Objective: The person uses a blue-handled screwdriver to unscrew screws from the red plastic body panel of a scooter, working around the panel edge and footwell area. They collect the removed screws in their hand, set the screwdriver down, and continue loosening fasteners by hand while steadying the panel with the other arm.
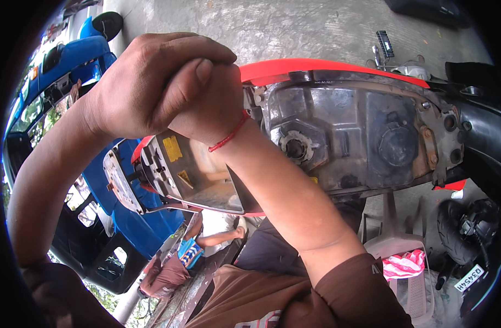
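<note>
My left hand [136,82] is wrapped over my right hand [215,106], so the two are clasped together in front of me. The left thumb lies across the right hand, and the right hand's fingers are hidden. A red bracelet [230,133] circles my right wrist. Beneath my arms lies a motorcycle with its inner body uncovered. Its dark, dusty tank section [346,131] has a notched round opening [296,147] and a round black cap [398,145]. A grimy storage compartment [234,195] lies under my right wrist. Neither hand touches the motorcycle visibly.
Red side fairing [299,66] runs along the far side. A metal rear rack [119,183] stands at left, near a blue vehicle [157,229]. A person [166,273] is at lower left. A plastic chair [411,290] holds a pink-striped bag [404,265], beside another motorcycle [472,229].
</note>
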The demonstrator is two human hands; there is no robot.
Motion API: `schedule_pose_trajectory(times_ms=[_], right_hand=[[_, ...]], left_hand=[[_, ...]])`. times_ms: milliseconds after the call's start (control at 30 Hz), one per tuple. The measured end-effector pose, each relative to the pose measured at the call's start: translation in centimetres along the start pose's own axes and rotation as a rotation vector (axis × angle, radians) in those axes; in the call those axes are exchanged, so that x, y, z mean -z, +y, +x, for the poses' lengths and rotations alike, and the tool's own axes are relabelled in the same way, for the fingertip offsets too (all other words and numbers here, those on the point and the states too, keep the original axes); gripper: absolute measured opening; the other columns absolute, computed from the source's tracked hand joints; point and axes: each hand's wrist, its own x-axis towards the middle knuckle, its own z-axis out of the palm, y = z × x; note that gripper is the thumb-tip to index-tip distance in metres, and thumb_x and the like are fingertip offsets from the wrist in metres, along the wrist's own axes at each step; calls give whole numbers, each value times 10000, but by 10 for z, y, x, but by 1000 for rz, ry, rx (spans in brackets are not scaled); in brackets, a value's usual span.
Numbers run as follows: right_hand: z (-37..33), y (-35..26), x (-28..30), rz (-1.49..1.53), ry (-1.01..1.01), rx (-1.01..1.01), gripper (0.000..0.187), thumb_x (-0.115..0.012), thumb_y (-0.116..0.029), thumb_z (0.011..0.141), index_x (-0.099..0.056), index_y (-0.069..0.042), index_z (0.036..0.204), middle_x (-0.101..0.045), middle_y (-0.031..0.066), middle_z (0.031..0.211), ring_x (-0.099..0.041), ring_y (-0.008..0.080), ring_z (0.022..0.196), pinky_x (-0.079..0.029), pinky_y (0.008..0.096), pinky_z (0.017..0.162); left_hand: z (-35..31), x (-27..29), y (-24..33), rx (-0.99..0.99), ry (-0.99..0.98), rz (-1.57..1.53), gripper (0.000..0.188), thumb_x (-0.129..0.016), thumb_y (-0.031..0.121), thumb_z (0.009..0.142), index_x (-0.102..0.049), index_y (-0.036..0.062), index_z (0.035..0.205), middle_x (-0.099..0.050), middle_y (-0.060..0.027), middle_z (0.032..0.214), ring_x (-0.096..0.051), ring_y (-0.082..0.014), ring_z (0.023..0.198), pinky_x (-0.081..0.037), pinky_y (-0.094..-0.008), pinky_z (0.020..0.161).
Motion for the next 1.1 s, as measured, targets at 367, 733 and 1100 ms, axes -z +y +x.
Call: schedule_pose_trajectory(times_ms=[367, 733, 1100], right_hand=[[14, -6, 10, -174, -288, 46, 217, -740, -335, 811, -707, -123, 783, -721, 74, 730, -731, 290, 710, -581, 426, 622], [29, -1, 20, -207, -477, 207, 162, -703, -257, 815, -707, -99, 781, -720, 108, 742, -732, 297, 719, -582, 435, 633], [31, 13, 32, -61, -717, 199, 196, -713, -177, 870, -679, -93, 1044, -692, 97, 1047, -649, 327, 1015, -524, 435, 859]], left_hand=[[-6, -3, 13, 275, 37, -99, 431, -395, 257, 1063, -677, -51, 1171, -724, -258, 1052, -715, -402, 1029, -542, -428, 959], [-14, -16, 21, 532, 211, -50, 504, -378, 386, 1097, -716, 18, 1165, -740, -227, 1008, -732, -384, 977, -553, -399, 933], [-7, -22, 26, 422, 309, 123, 540, -486, 451, 1071, -538, 51, 1429, -666, -239, 1272, -637, -380, 1233, -466, -431, 1083]])
